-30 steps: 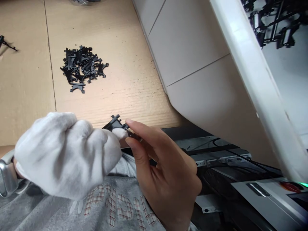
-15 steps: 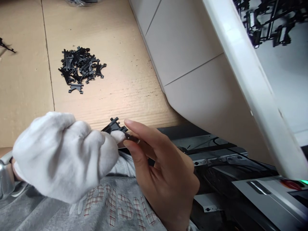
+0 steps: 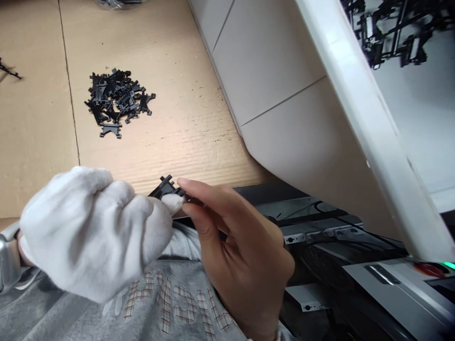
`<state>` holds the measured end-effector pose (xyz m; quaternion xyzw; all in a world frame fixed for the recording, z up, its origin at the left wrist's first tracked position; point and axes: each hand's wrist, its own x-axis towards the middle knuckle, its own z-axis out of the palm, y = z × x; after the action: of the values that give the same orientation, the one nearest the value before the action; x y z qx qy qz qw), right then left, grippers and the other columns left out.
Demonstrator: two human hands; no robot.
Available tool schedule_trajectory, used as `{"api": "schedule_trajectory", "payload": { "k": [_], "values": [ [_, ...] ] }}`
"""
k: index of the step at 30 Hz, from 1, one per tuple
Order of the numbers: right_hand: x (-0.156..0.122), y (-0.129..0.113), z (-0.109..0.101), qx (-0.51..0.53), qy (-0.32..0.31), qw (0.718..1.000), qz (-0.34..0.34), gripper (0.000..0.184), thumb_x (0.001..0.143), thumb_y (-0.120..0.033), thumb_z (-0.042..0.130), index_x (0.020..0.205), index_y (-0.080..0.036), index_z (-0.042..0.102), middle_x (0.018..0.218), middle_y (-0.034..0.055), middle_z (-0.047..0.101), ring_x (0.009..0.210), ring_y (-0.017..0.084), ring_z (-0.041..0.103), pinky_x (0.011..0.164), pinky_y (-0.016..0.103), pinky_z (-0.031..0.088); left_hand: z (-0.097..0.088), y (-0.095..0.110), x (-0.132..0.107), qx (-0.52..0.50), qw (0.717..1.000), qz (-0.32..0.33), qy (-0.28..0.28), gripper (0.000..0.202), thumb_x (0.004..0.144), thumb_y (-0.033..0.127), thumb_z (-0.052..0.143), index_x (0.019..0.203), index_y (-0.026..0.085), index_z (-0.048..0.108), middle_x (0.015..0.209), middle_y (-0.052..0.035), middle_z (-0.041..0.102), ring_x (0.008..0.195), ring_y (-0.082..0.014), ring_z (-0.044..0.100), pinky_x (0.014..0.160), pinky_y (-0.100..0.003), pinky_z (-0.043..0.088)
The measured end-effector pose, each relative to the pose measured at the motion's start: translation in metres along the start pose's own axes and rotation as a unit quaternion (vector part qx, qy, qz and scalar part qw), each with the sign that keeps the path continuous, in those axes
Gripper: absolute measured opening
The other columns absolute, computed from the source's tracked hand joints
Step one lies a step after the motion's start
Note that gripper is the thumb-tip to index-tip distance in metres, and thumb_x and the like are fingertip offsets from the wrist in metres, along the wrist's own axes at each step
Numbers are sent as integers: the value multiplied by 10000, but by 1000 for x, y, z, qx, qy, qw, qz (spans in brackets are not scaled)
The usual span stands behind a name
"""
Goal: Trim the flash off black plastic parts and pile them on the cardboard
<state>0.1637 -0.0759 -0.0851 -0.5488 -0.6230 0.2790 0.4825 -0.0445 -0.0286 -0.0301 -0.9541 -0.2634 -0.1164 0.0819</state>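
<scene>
Head view: the black plastic piece [image 3: 165,188] sits at the fingertips of both hands, held in the air just above the person's lap. It is a small, flat moulded part with short forked arms, and its far end is hidden inside the grip. The bare right hand [image 3: 245,237] is closed on it, with the thumb and index fingertips [image 3: 181,182] pinching from the right. The left hand [image 3: 92,232], in a white cotton glove [image 3: 106,227], is curled into a fist, and 1 gloved fingertip [image 3: 172,203] presses against the piece from the other side.

As far as this view shows, 1 piece is in the fingers and many remain elsewhere. Ahead of the fingertips, a heap of matching black pieces [image 3: 117,102] lies on a cardboard sheet [image 3: 170,142], with 1 separate piece [image 3: 110,131] just below it. Another dark piece [image 3: 7,70] lies farther left, at the edge of the view.

Right of the fingers stands a white panel [image 3: 284,94], with blurred black frames [image 3: 391,33] beyond it. Below the fingers are a grey sweatshirt [image 3: 106,303] and, to the right, a metal bracket [image 3: 309,298]. A metal watch [image 3: 9,258] shows at the left wrist.
</scene>
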Motion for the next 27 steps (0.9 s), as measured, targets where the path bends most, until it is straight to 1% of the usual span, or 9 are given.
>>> {"api": "schedule_trajectory", "payload": {
  "k": [4,10,13,16,17,20,24,26,27],
  "values": [
    [2,0,-2,9,36,999,13,343,1022,-133,777,1309,-319,800,971,4,819,701,172,735,635,292,655,0,-1,1,-6,1000,19,-14,135,936,112,470,966,223,542,712,8,496,642,-205,397,659,-423,247],
    [2,-6,-1,91,-12,996,12,353,1002,-108,748,1312,-274,778,926,-3,824,816,195,789,713,310,679,1,-1,7,10,1000,-6,7,172,994,118,502,873,234,536,627,26,455,581,-198,381,615,-429,281],
    [2,-7,0,95,-27,995,7,362,1008,-116,741,1321,-296,766,957,8,839,864,225,812,710,331,697,-2,-1,8,13,1000,-8,-5,268,1055,116,428,835,249,504,602,24,442,567,-210,368,614,-433,302],
    [2,-7,1,85,-28,996,12,351,1006,-119,729,1307,-295,772,944,13,837,865,239,818,696,346,700,-3,-2,9,14,999,-3,-31,319,1066,88,359,824,255,481,600,16,457,559,-216,376,606,-430,284],
    [3,-7,1,80,-29,996,13,339,1010,-120,726,1299,-290,775,939,12,835,865,234,818,696,340,698,-2,-3,9,11,999,-3,-30,319,1066,90,364,818,257,473,601,15,454,559,-216,373,605,-430,275],
    [5,-5,2,65,-19,998,17,290,1018,-119,725,1258,-271,788,925,8,829,834,206,804,697,307,683,2,-3,8,14,1000,4,11,275,1074,121,417,841,247,492,611,22,427,574,-211,342,611,-428,266],
    [7,-2,0,75,33,997,17,290,1025,-87,689,1215,-277,800,1019,16,847,856,180,799,774,290,691,5,-2,8,20,1000,2,21,277,1089,133,445,842,254,478,623,25,424,596,-215,346,619,-429,294],
    [8,-2,-1,104,35,993,44,262,1042,-128,696,1226,-284,798,990,11,828,812,168,780,729,279,677,5,-2,9,17,1000,-2,19,294,1095,144,471,825,261,464,608,23,432,593,-220,358,610,-431,297],
    [10,-2,-2,127,18,990,60,234,1042,-160,717,1223,-283,798,923,-2,798,747,154,749,665,259,652,5,-2,9,14,1000,-3,19,298,1090,136,477,820,261,464,601,21,435,592,-221,360,606,-431,291]
  ]
}}
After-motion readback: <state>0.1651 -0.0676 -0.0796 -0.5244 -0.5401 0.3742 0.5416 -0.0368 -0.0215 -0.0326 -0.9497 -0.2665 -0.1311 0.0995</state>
